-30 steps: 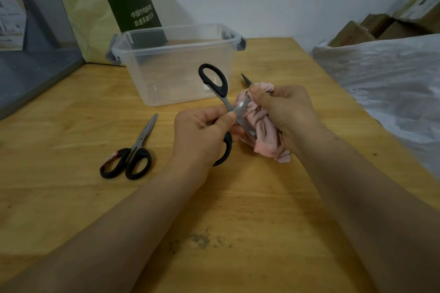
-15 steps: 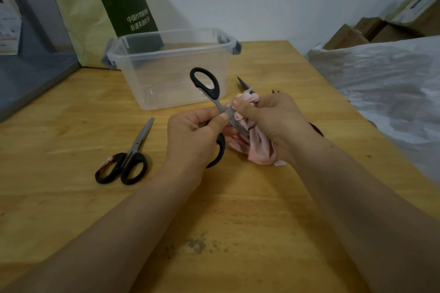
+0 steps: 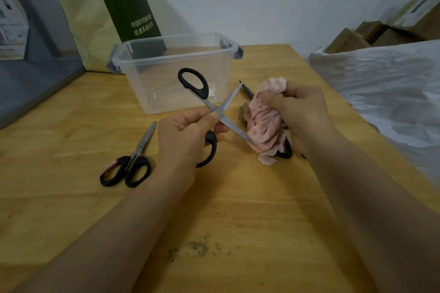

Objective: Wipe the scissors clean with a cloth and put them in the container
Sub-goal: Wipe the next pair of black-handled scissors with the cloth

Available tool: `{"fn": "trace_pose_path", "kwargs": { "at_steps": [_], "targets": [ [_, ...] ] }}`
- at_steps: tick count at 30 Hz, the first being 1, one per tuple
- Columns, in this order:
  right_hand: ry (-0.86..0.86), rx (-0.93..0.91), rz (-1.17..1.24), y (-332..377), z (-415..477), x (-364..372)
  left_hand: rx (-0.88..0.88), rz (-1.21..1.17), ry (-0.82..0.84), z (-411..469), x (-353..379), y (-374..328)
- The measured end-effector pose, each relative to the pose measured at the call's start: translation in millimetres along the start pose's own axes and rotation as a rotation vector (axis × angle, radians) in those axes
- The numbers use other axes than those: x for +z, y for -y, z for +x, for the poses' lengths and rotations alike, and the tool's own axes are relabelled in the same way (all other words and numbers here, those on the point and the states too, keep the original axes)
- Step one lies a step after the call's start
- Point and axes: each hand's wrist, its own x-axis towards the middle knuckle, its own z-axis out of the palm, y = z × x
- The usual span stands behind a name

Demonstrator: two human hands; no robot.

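Wooden tabletop (image 3: pixel 238 209), pale wall behind. Clear plastic container (image 3: pixel 166 83) stands toward the far edge. Just in front of it, left hand (image 3: pixel 183 140) pinches black-handled scissors (image 3: pixel 215 108) near the pivot, blades spread in an X, held off the wood. Front-right of the container, right hand (image 3: pixel 302 114) clutches a bunched pink cloth (image 3: pixel 264 121); the lower blade tip touches it. Second pair (image 3: pixel 133 159) lies closed, front-left of the container. Third pair (image 3: pixel 246 90), mostly hidden behind the cloth, shows its tip near the container's front-right corner.
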Motion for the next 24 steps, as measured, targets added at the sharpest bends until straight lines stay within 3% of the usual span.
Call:
{"fn": "trace_pose_path", "kwargs": {
  "at_steps": [3,6,12,16,24],
  "targets": [
    [0.068,-0.005,0.028,8,-8,5,0.006,0.016,-0.002,0,-1,-1],
    [0.068,-0.108,-0.144,9,-13,5,0.025,0.034,0.001,0,-1,-3],
    [0.218,-0.477,-0.511,1,-29,23,0.009,0.018,0.030,-2,-1,-6],
    [0.264,-0.623,-0.649,-4,-28,26,0.048,0.059,0.101,-3,0,-3],
    [0.056,-0.570,-0.612,-7,-4,15,0.048,0.108,0.108,-3,6,2]
  ]
}}
